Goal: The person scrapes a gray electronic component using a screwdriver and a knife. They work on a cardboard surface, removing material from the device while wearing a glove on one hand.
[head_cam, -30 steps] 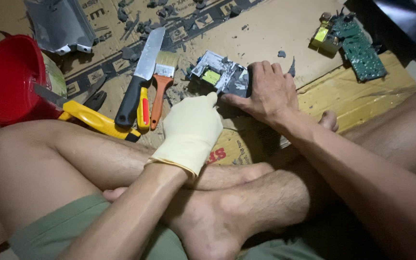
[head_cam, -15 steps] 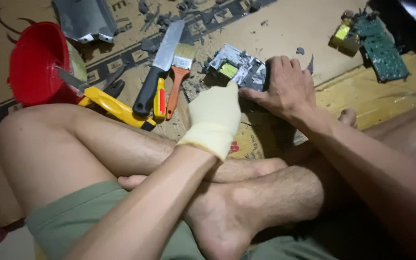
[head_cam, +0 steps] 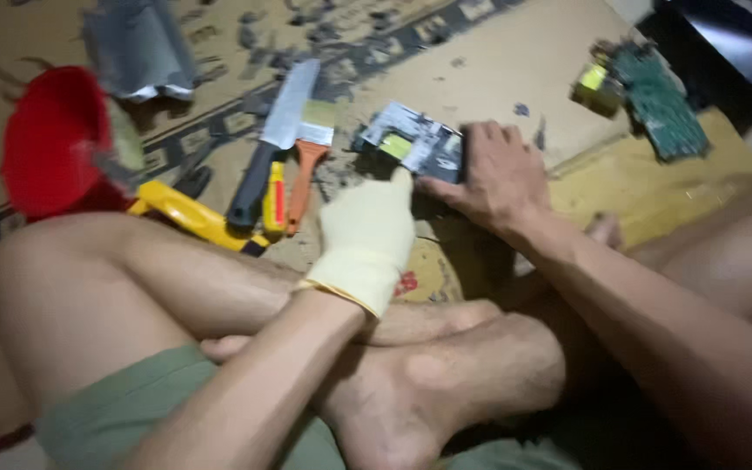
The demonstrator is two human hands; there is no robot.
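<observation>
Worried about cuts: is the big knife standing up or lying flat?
Lying flat: the knife rests on the cardboard beside a scraper, apart from both hands.

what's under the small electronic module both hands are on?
The electronic module lies on brown cardboard strewn with grey debris. Right hand and gloved left hand cover its near edge.

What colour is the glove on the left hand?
Pale yellow; the glove shows in the head view.
</observation>
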